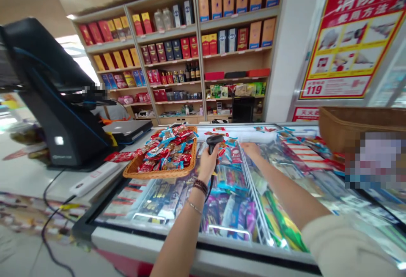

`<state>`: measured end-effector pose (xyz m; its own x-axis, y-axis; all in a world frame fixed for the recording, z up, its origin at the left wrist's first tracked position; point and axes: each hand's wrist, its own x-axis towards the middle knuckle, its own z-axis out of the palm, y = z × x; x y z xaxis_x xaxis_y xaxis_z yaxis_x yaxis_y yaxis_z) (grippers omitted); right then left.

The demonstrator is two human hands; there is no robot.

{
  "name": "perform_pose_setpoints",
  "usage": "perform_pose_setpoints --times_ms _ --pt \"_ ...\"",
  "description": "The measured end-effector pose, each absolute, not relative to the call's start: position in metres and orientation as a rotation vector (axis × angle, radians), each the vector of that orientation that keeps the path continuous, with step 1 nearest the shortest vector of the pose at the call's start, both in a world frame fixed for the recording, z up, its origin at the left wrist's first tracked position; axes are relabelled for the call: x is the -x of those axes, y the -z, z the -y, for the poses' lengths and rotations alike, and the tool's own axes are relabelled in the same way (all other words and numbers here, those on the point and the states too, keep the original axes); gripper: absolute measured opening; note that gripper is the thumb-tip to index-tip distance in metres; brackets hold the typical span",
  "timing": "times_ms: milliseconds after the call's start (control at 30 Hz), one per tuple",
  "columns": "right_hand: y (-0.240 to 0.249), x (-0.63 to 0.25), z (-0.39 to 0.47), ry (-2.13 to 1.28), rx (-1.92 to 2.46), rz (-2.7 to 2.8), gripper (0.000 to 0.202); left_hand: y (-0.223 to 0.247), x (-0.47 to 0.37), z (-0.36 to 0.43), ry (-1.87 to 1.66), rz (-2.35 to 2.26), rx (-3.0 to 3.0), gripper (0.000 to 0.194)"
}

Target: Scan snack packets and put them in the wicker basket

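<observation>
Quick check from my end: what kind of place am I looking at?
Likely a small shop's checkout area: a left hand holds a handheld scanner over a glass-topped freezer of packaged goods, with shelves of boxed products behind.

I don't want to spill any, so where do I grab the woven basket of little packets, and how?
Use two hands: one at the near-left corner of the basket, the other on its right side, coming in from the front and right. The braided rim shows bare there, so fingers could probably curl over it. Lift it level, since the packets are heaped high.
</observation>
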<state>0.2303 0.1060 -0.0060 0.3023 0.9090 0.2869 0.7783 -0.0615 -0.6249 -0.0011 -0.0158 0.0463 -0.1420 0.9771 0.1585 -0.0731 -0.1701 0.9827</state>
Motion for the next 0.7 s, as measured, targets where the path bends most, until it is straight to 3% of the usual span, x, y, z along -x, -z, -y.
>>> perform_pose_setpoints --times_ms 167,400,700 --pt "0.003 -0.201 -0.112 -0.234 2.068 1.341 0.053 -0.014 -0.005 0.010 -1.411 -1.202 -1.242 0.051" --pt "0.016 -0.203 -0.123 -0.167 1.963 1.369 0.016 -0.009 -0.005 0.009 -1.397 -1.231 -1.254 0.046" --pt "0.035 -0.209 -0.104 -0.309 1.540 1.392 0.010 -0.014 -0.008 0.013 -1.408 -1.235 -1.267 0.043"
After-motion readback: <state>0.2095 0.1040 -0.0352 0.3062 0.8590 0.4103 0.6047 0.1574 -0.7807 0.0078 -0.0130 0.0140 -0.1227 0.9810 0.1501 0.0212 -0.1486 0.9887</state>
